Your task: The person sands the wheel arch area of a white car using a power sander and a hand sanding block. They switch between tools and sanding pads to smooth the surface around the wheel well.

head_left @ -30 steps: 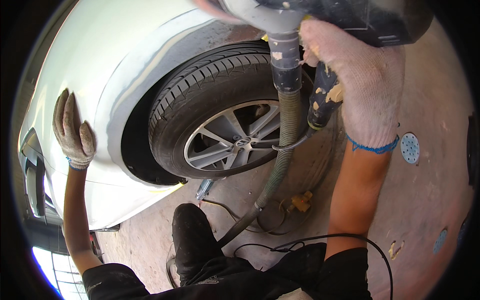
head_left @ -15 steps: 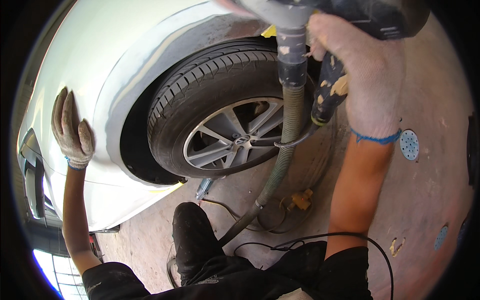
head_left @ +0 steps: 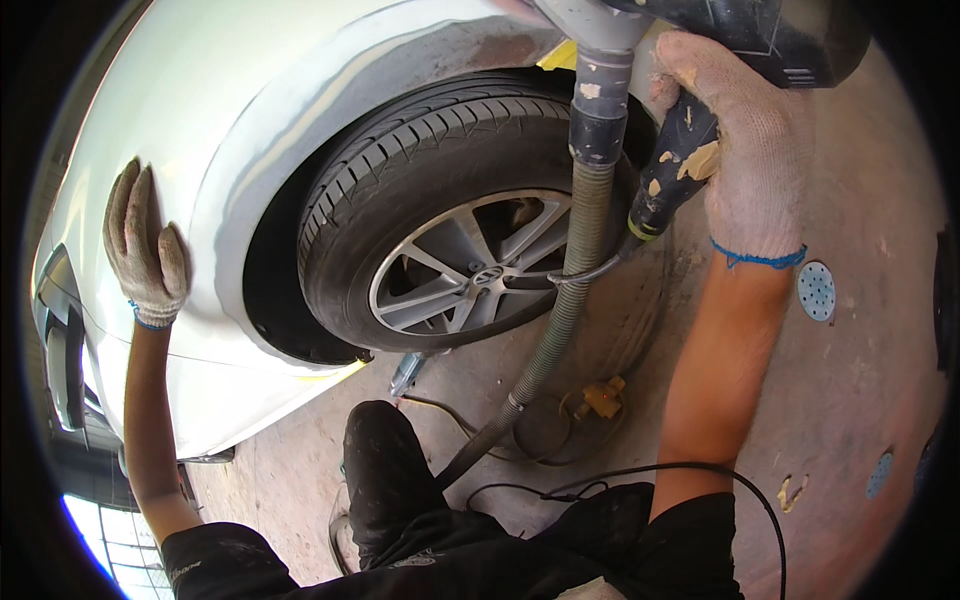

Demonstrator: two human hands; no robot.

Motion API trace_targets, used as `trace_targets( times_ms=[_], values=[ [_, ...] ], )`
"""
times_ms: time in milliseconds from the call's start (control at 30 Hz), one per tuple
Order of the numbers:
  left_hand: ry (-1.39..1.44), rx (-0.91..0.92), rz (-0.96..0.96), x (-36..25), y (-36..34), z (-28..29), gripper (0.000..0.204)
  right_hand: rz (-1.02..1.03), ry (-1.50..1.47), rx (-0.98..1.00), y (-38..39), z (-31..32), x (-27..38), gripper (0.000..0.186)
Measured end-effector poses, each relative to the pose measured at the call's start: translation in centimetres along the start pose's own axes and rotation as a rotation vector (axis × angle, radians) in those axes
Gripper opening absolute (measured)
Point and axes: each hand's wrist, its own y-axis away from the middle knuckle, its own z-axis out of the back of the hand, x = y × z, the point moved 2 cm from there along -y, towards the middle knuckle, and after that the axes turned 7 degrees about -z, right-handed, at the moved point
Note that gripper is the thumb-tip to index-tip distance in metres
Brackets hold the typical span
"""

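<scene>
My left hand (head_left: pixel 145 245), in a pale knitted glove, lies flat with fingers stretched on the white car body (head_left: pixel 225 120). My right hand (head_left: pixel 745 140), gloved with a blue cuff edge, is wrapped round the black handle of a power sander (head_left: pixel 672 160) with paint flakes on it. A ribbed grey dust hose (head_left: pixel 575 290) hangs from the sander and runs down past the wheel. Around the wheel arch, the fender (head_left: pixel 270 160) shows grey, sanded patches. The sander's pad is out of sight at the top edge.
The car wheel (head_left: pixel 480 270) stands close in front of me. A grey-blue tool (head_left: pixel 408 372) with a cord lies under the car's edge. A yellow plug block (head_left: pixel 604 398), cables and perforated sanding discs (head_left: pixel 816 291) lie on the concrete floor (head_left: pixel 740 540).
My right hand and the sander have shifted slightly to the right, the hose top moving with them. My left hand stays on the panel, almost unmoved.
</scene>
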Motion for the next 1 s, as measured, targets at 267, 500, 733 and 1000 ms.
trace_targets(
  times_ms=[267, 500, 733, 1000],
  values=[
    [0.015, -0.012, 0.01, -0.5, 0.1, -0.4, 0.047, 0.206, 0.409, 0.249, 3.0, -1.7, -0.8, 0.014],
    [-0.126, -0.133, -0.193, 0.2, 2.3, -1.6, 0.048, 0.372, 0.617, 0.401, 6.7, -8.0, -0.4, 0.068],
    [-0.107, -0.182, -0.231, -1.1, -0.7, -1.7, 0.05, 0.407, 0.398, 0.291, 3.3, -3.6, -1.8, 0.041],
    [0.016, 0.023, 0.032, -0.6, -0.1, -0.1, 0.051, 0.253, 0.145, 0.269, 0.5, -0.5, 0.0, 0.018]
  ],
)
